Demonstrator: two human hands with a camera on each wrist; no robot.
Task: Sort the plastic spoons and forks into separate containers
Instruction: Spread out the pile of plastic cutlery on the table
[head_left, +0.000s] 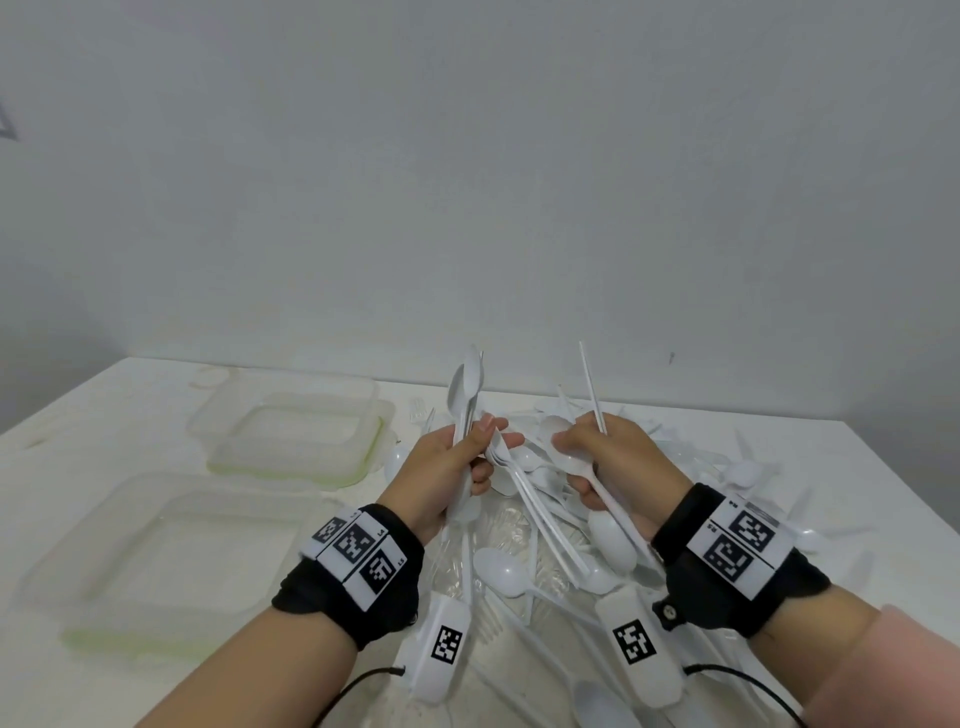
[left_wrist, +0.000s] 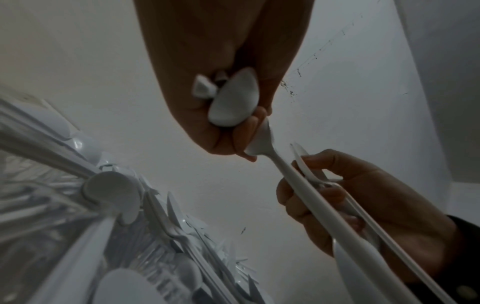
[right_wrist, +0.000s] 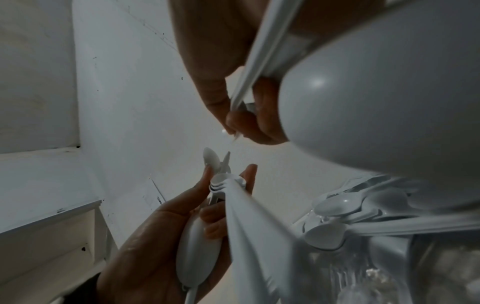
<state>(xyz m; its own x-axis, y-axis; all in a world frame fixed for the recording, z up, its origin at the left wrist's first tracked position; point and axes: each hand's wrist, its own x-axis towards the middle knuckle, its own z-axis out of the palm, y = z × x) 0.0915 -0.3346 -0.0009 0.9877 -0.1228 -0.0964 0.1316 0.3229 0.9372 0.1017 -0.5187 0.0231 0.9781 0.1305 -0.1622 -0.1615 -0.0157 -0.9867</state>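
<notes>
Above the heap of white plastic cutlery, the left hand gripped a bunch of white plastic spoons. The right hand had its fingers curled round more spoon handles. They looked light, stiff and slippery, best held mid-handle.

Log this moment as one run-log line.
left hand: grips white spoons | right hand: grips spoons | containers: hold no cutlery | pile: unsorted

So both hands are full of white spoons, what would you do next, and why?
Probably carry the left hand and its bundle of spoons across to the near container and drop them in. Both that box and the far container look empty, while the pile still needs sorting and the right hand is full too.
</notes>
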